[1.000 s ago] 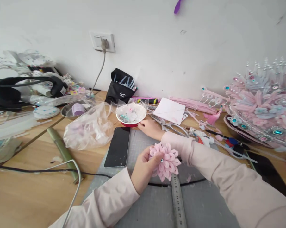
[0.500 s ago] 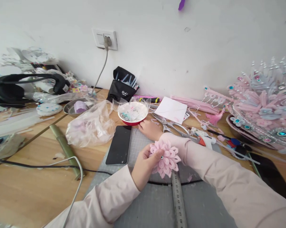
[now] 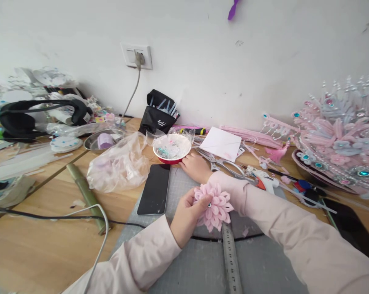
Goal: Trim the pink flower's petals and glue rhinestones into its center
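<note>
My left hand (image 3: 186, 214) is closed on a pink fabric flower (image 3: 215, 205) with a small gem at its centre, held just above the grey cutting mat (image 3: 196, 261). My right hand (image 3: 196, 166) rests on the mat's far edge beside a red bowl of beads and gems (image 3: 171, 148); its fingers curl down and I cannot see anything in them. A black phone (image 3: 155, 189) lies face up left of both hands.
Scissors (image 3: 225, 164), white paper (image 3: 220, 143) and a glue gun (image 3: 264, 181) lie right of the bowl. A steel ruler (image 3: 232, 261) lies on the mat. A plastic bag (image 3: 118, 165) and black pouch (image 3: 158, 112) sit left. A jewelled pink headdress (image 3: 340, 134) stands far right.
Both hands stay nearly still; only the view shifts slightly. The flower remains in my left hand and my right hand remains by the red bowl.
</note>
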`<state>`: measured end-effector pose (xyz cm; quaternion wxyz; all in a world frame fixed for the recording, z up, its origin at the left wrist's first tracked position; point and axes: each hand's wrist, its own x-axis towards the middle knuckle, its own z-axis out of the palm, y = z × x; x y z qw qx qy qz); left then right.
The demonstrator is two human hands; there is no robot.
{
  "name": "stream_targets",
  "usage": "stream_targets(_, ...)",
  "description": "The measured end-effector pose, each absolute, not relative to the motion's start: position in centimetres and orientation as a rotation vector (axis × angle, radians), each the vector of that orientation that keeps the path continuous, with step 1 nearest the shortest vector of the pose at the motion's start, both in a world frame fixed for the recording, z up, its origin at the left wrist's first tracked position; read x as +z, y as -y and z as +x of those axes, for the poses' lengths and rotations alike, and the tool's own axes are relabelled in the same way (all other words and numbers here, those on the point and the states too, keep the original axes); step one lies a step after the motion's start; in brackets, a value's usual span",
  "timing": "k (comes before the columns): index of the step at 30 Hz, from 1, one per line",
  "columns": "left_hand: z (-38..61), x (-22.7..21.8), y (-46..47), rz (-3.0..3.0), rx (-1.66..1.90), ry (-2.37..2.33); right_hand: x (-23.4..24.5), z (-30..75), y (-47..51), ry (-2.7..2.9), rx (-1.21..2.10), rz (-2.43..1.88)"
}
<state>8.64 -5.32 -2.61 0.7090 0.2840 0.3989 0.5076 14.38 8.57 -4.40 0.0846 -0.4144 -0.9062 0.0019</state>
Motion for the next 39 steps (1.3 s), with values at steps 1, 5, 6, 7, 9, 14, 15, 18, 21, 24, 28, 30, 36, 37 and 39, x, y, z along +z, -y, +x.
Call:
stream_targets(1,8.6,-2.6,5.3,0.627,1.125,-0.885,-4.2,14.5,-8.7,2.702,0.014,-1.225)
stream_targets(5,8.6,-2.6,5.3,0.614,1.121,-0.883,-3.3,15.5,-9.1,2.665,0.053,-1.225)
stream_targets(6,8.6,-2.6,5.3,0.611,1.120,-0.883,-3.1,15.9,-9.1,2.648,0.066,-1.232)
stream_targets(7,8.6,-2.6,5.2,0.609,1.120,-0.883,-2.7,16.3,-9.1,2.629,0.078,-1.240)
stream_targets(9,8.5,-2.6,5.2,0.609,1.120,-0.875,-2.0,17.6,-8.8,2.578,0.094,-1.270)
stream_targets(14,8.5,-2.6,4.8,0.593,1.139,-0.898,0.5,22.9,-5.5,2.372,0.035,-1.506)
stream_targets(15,8.5,-2.6,4.7,0.586,1.143,-0.910,0.9,24.3,-4.4,2.358,-0.011,-1.633)
stream_targets(18,8.5,-2.5,4.7,0.566,1.146,-0.925,1.6,28.8,-1.0,2.303,-0.109,-2.145)
stream_targets(21,8.6,-2.4,4.8,0.567,1.135,-0.940,0.8,32.7,1.6,2.193,-0.092,-2.502)
stream_targets(24,8.7,-2.5,4.9,0.571,1.119,-0.958,-0.6,35.2,2.8,2.143,0.192,-2.561)
stream_targets(28,8.7,-2.4,4.8,0.593,1.099,-0.982,-1.8,36.0,2.2,2.090,0.378,-2.536)
stream_targets(30,8.7,-2.3,4.8,0.601,1.090,-0.985,-1.9,35.9,1.8,2.058,0.423,-2.545)
stream_targets(36,8.7,-2.1,4.9,0.603,1.074,-0.980,-1.9,36.1,1.5,1.940,0.482,-2.461)
stream_targets(37,8.7,-2.1,4.9,0.600,1.078,-0.982,-1.8,36.1,1.6,1.903,0.522,-2.425)
stream_targets(39,8.7,-2.2,4.8,0.596,1.084,-0.991,-1.8,36.3,1.8,1.834,0.585,-2.337)
